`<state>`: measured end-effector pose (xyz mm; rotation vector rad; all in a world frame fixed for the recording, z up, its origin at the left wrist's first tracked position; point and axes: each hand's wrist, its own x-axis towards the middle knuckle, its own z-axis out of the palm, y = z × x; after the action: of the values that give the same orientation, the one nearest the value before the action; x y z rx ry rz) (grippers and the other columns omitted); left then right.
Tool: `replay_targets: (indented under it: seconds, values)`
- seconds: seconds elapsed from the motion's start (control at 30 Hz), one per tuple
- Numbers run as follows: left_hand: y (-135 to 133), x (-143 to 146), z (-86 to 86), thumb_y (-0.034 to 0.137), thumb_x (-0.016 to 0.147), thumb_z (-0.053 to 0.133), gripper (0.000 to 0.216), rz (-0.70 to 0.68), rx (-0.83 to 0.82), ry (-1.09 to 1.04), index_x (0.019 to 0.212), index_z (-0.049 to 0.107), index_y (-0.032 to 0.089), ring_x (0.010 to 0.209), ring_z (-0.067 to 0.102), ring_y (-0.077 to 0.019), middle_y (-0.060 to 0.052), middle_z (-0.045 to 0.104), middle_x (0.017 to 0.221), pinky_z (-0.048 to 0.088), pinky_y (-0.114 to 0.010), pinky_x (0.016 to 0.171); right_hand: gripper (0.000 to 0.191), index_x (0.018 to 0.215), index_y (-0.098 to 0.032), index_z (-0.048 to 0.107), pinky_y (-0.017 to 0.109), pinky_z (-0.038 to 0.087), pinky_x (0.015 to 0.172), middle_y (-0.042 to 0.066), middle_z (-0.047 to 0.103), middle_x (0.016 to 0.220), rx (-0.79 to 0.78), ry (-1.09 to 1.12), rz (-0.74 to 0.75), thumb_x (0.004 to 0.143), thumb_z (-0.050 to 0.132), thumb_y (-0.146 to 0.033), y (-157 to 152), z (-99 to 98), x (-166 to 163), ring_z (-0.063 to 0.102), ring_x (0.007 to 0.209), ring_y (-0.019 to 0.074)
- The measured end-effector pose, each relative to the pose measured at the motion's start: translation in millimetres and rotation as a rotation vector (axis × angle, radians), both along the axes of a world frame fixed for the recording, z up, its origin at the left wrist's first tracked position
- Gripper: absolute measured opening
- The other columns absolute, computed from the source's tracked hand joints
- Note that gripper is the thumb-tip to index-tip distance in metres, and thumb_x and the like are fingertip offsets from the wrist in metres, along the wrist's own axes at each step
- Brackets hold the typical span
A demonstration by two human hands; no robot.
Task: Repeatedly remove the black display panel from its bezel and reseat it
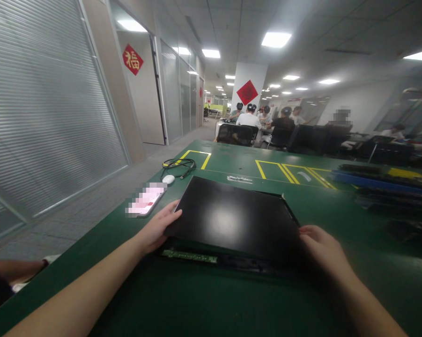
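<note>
A black display panel (228, 215) is held low over the green table, its glossy face up and reflecting a ceiling light. My left hand (161, 225) grips its left edge, thumb on top and fingers underneath, partly hidden. At the right edge, my right hand (316, 238) has its fingers closed on the rim. A thin dark frame edge (291, 208) shows beyond the panel's right side. Along the near side runs a narrow green circuit board (189, 256) in a dark strip. Whether the panel touches the table cannot be made out.
On the green table (211, 304) lie a phone (147, 200), a white rounded object (168, 179) and a coiled black cable (179, 164). Stacked dark panels with a blue layer (382, 180) sit at the right. Another person's arm (21, 271) is at lower left. Several people sit beyond.
</note>
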<state>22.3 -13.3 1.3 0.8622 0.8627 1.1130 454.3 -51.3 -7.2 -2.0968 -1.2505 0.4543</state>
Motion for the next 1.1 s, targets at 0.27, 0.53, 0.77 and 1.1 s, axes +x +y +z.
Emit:
replay_targets:
  seconds: [0.27,0.53,0.77,1.1]
  values:
    - [1.3,-0.8,-0.6,0.019,0.082,0.074,0.065,-0.034,-0.009,0.004,0.143,0.051,0.019,0.094,0.075,-0.0244,-0.011,0.075,0.118,0.059,-0.029,0.076,0.033,0.091,-0.023,0.069,0.034,0.046,0.077,0.006,0.076,0.094,-0.030,0.007,0.014,0.068,0.055,-0.041,0.4,-4.0,3.6,0.068,0.090,0.0256]
    - [2.1,1.0,0.9,0.019,0.082,0.073,0.068,-0.020,-0.039,0.014,0.146,0.048,0.018,0.091,0.075,-0.0234,-0.011,0.076,0.115,0.058,-0.027,0.075,0.036,0.094,-0.024,0.070,0.034,0.045,0.077,0.005,0.075,0.098,-0.072,-0.019,0.028,0.069,0.053,-0.042,-1.6,-3.3,3.2,0.067,0.093,0.0258]
    - [4.6,1.4,-1.4,0.023,0.086,0.068,0.054,0.042,-0.067,0.043,0.139,0.056,0.020,0.083,0.076,-0.0219,-0.009,0.078,0.105,0.058,-0.028,0.073,0.036,0.091,-0.024,0.071,0.034,0.045,0.078,0.006,0.076,0.096,-0.060,-0.035,0.025,0.067,0.052,-0.043,-0.2,-0.4,2.4,0.067,0.093,0.0265]
    - [3.2,4.1,0.5,0.020,0.085,0.064,0.040,0.154,-0.087,0.117,0.125,0.064,0.020,0.092,0.074,-0.0232,-0.008,0.078,0.102,0.056,-0.027,0.072,0.036,0.089,-0.024,0.072,0.034,0.045,0.077,0.006,0.076,0.094,-0.043,-0.051,0.021,0.066,0.052,-0.043,-2.2,-0.4,1.4,0.067,0.091,0.0259]
